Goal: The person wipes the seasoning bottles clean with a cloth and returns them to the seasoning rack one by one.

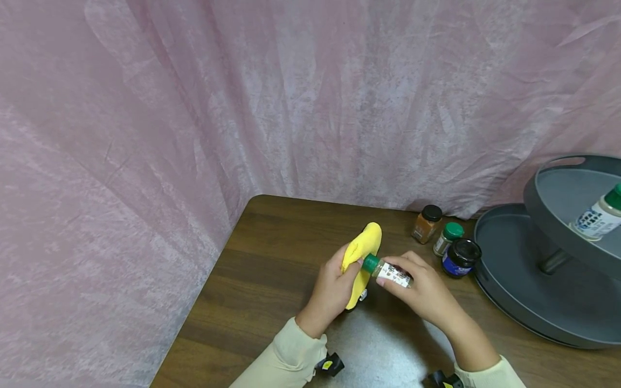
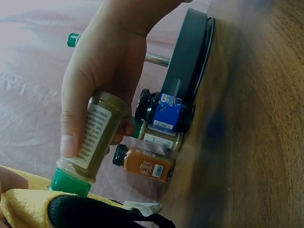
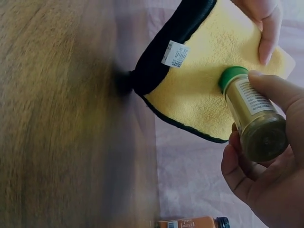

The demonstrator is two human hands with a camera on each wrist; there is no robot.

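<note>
A person's right hand (image 1: 427, 288), its fingers gripping a green-capped bottle (image 1: 394, 274) just right of the lower centre of the head view, brings the cap against a yellow cloth (image 1: 366, 240) pinched in the fingers of the left hand (image 1: 332, 288). Right of the hands on the wooden desk (image 1: 271, 242) stand an orange jar (image 1: 423, 229), a green-lidded jar (image 1: 441, 245) and a blue-labelled jar (image 1: 456, 265). A two-tier grey tray (image 1: 514, 258) fills the frame's right edge, another green-capped container (image 1: 597, 220) on its upper level.
</note>
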